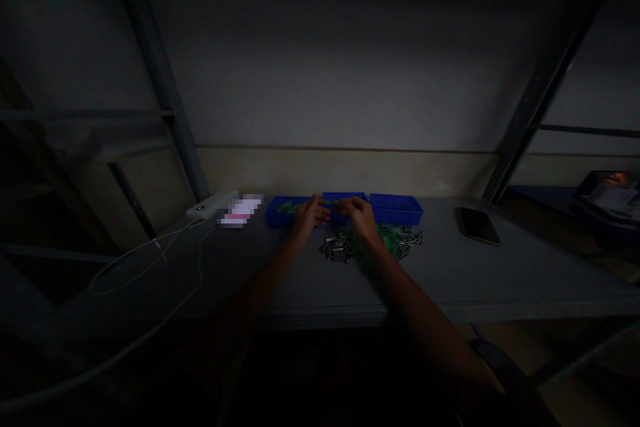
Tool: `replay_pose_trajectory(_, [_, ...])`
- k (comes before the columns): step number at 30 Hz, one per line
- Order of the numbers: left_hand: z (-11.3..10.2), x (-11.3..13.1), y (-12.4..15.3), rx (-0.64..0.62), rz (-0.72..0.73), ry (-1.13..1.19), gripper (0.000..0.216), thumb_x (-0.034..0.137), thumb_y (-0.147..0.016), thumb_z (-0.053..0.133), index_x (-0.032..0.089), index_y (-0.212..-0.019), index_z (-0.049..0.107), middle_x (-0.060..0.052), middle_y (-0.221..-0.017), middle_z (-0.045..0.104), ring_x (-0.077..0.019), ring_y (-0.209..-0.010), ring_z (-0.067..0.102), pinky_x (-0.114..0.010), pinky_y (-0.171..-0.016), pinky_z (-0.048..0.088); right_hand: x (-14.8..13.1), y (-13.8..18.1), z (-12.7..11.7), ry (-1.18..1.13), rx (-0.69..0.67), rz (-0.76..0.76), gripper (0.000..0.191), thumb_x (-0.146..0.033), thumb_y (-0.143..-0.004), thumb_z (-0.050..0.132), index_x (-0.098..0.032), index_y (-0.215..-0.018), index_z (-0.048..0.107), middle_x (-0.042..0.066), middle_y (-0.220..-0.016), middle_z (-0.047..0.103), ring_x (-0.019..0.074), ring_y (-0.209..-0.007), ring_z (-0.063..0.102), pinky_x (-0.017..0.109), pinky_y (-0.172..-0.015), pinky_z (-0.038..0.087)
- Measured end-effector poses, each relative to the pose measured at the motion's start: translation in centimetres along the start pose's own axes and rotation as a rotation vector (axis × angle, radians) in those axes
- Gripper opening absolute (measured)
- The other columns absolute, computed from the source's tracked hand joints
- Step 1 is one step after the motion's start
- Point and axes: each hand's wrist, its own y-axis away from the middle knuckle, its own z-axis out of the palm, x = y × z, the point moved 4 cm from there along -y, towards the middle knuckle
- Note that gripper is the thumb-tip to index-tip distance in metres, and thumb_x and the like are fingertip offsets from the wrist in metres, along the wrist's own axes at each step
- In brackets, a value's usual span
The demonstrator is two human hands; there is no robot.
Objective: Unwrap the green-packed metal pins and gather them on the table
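Above the blue bins, a small green plastic piece (330, 202) spans the gap between my two hands; dim light hides its exact shape. My left hand (307, 221) pinches its left end between thumb and forefinger, other fingers loosely extended. With curled fingers, my right hand (358, 215) grips the other end. Below the hands lies a pile of metal screw-like parts (339, 248) on the table. Green plastic pieces (387, 243) are heaped beside them, partly hidden by my right wrist. More green pieces (286, 207) sit in the left blue bin (275, 219).
Behind my hands is a middle blue bin (345, 197), with a right blue bin (396, 210) beside it. A phone (478, 225) lies at the right. At left are a lit screen (243, 211), a white power strip (213, 205) and white cables (200, 260). A wall (340, 170) closes the back.
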Motion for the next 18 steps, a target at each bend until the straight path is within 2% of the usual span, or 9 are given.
replay_pose_trajectory(2, [0.0,0.2,0.1,0.006,0.002,0.063,0.049,0.063,-0.069,0.054,0.016,-0.085,0.057,-0.004,-0.071,0.063,-0.0144,-0.061,0.060,-0.023,-0.052,0.044,-0.7,0.4,0.1,0.077,-0.002,-0.060,0.031,-0.048,-0.071,0.052,-0.019,-0.058,0.052,-0.001,-0.058,0.054,0.0138,-0.061,0.049,0.026,-0.062,0.038])
replay_pose_trajectory(4, [0.0,0.3,0.1,0.001,0.030,0.073,0.042,0.052,-0.063,0.065,0.016,-0.084,0.058,-0.003,-0.074,0.063,-0.0140,-0.066,0.060,-0.022,-0.054,0.045,-1.1,0.6,0.2,0.143,0.012,-0.084,0.036,-0.051,-0.072,0.051,-0.019,-0.055,0.049,-0.002,-0.056,0.049,0.0124,-0.058,0.045,0.025,-0.060,0.035])
replay_pose_trajectory(8, [0.3,0.1,0.2,-0.053,0.078,0.005,0.036,0.033,-0.059,0.071,0.017,-0.088,0.058,0.000,-0.070,0.062,-0.0117,-0.060,0.058,-0.021,-0.053,0.045,-1.0,0.8,0.1,0.215,0.032,-0.077,0.026,-0.043,-0.071,0.052,-0.019,-0.060,0.051,-0.003,-0.057,0.050,0.0119,-0.058,0.045,0.025,-0.057,0.033])
replay_pose_trajectory(13, [-0.2,0.4,0.0,0.023,0.177,-0.098,0.045,0.029,-0.065,0.066,0.018,-0.106,0.053,0.001,-0.069,0.062,-0.0116,-0.059,0.058,-0.021,-0.053,0.045,-0.5,0.7,0.2,0.281,0.059,-0.079,0.016,-0.035,-0.069,0.054,-0.020,-0.075,0.054,-0.003,-0.061,0.053,0.0126,-0.059,0.047,0.025,-0.057,0.034])
replay_pose_trajectory(16, [-0.8,0.4,-0.4,0.060,0.203,-0.117,0.051,0.029,-0.065,0.066,0.017,-0.113,0.052,0.000,-0.075,0.064,-0.0138,-0.065,0.062,-0.023,-0.058,0.048,-0.3,0.6,0.0,0.269,0.106,-0.078,0.023,-0.035,-0.068,0.056,-0.022,-0.086,0.055,-0.005,-0.056,0.049,0.0130,-0.055,0.045,0.025,-0.056,0.032])
replay_pose_trajectory(18, [-1.0,0.2,-0.6,0.060,0.201,-0.140,0.047,0.030,-0.066,0.066,0.016,-0.109,0.056,-0.003,-0.078,0.067,-0.0157,-0.068,0.063,-0.025,-0.059,0.050,-0.1,0.3,-0.1,0.259,0.116,-0.065,0.027,-0.034,-0.067,0.056,-0.021,-0.090,0.056,-0.006,-0.054,0.047,0.0131,-0.053,0.044,0.025,-0.055,0.032])
